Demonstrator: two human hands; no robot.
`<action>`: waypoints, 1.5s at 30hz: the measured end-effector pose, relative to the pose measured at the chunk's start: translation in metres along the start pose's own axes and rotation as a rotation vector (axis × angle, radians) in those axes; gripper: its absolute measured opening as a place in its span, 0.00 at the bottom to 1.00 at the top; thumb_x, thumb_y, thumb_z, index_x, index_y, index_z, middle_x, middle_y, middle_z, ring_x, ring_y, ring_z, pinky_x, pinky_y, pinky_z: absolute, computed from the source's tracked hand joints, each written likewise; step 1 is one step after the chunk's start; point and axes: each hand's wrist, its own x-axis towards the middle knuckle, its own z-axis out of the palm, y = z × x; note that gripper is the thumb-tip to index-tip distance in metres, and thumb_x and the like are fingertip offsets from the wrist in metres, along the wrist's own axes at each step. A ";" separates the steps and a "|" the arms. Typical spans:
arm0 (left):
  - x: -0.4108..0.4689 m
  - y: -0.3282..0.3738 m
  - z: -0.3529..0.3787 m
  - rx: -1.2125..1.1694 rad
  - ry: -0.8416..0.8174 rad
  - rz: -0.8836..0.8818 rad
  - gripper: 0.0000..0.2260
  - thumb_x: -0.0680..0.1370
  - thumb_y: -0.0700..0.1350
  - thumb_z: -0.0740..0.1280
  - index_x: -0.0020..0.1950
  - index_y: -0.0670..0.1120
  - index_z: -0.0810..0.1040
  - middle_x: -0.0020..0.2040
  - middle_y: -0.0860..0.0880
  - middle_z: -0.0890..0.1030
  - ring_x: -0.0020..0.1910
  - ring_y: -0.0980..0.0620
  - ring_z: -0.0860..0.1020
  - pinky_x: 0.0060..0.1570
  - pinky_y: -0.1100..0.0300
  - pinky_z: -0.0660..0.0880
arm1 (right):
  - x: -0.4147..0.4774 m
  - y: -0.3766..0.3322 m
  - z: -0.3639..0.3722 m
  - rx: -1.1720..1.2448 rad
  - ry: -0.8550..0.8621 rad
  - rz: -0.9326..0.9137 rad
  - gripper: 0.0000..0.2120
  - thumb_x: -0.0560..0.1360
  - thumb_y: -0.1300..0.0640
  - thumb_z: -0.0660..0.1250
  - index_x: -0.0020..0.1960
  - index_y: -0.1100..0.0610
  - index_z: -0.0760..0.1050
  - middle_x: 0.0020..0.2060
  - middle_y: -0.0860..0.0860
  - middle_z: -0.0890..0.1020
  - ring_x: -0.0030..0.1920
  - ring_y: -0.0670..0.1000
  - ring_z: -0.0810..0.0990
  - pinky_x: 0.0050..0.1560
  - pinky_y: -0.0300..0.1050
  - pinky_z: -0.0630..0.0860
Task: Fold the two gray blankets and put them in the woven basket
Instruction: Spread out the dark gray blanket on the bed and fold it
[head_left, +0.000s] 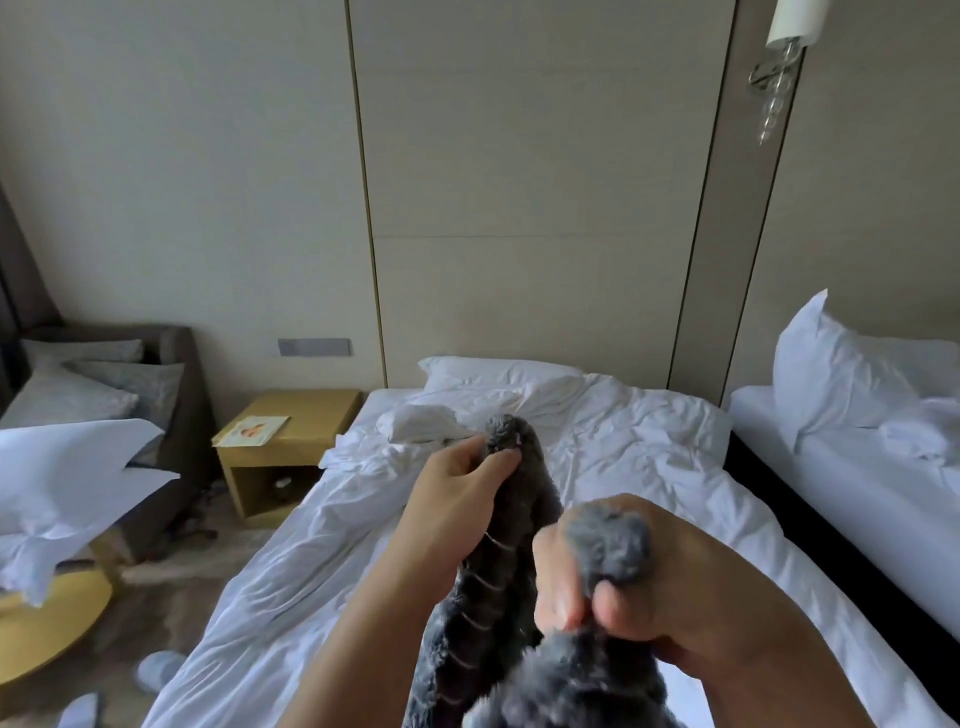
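two hands raised over white rumpled bed (623, 457). left hand (462, 488) pinches far corner of fluffy dark gray blanket (519, 587); right hand (613, 577) clenched round near corner. blanket hangs between forearms.

Both forearms extended forward; left hand (460, 486) farther out, pinching gray blanket (527, 501); right hand (597, 582) (nearer) fisted round it.

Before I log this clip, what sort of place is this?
Probably a hotel room: a white-sheeted bed, a second white bed beside it, a light wooden bedside table, a crystal wall lamp.
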 end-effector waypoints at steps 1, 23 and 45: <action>-0.001 0.001 0.002 0.012 -0.028 0.016 0.09 0.73 0.46 0.66 0.33 0.46 0.77 0.29 0.50 0.77 0.30 0.55 0.75 0.29 0.65 0.71 | 0.003 0.002 0.001 -0.056 0.073 -0.011 0.03 0.74 0.52 0.71 0.43 0.51 0.81 0.37 0.44 0.82 0.39 0.42 0.79 0.45 0.33 0.74; -0.015 -0.007 0.012 -0.109 -0.163 -0.033 0.11 0.75 0.44 0.62 0.46 0.47 0.85 0.44 0.42 0.85 0.45 0.45 0.84 0.46 0.52 0.80 | 0.007 0.026 -0.011 -0.012 0.777 0.233 0.06 0.68 0.64 0.75 0.43 0.57 0.82 0.42 0.56 0.86 0.46 0.54 0.85 0.53 0.49 0.80; -0.017 -0.003 0.008 0.256 -0.367 0.247 0.17 0.64 0.61 0.75 0.48 0.54 0.81 0.42 0.47 0.85 0.43 0.50 0.84 0.46 0.50 0.80 | 0.006 0.019 -0.007 0.142 0.948 0.234 0.08 0.64 0.55 0.78 0.36 0.58 0.83 0.37 0.57 0.86 0.37 0.54 0.85 0.36 0.44 0.80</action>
